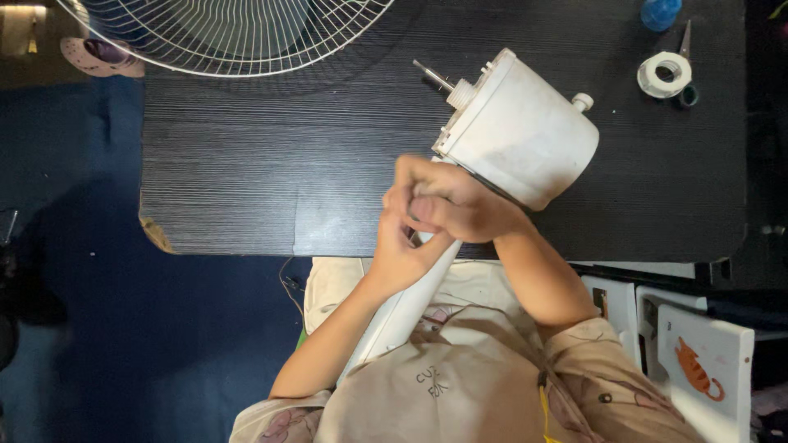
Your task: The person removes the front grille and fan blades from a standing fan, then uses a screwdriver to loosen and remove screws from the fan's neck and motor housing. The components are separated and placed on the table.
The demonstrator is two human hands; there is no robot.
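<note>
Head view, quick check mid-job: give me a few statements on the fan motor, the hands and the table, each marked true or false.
1. Both hands, the left hand and right hand, meet at the neck below the fan motor housing. True.
2. The wire fan guard is mounted on the motor. False: it lies apart, at the table's far left.
3. The roll of white tape sits at the far right. True.
4. The motor shaft carries blades. False: it is bare.

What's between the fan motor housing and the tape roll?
Nothing: in the head view, only bare dark table top separates the white fan motor housing from the tape roll.
</note>
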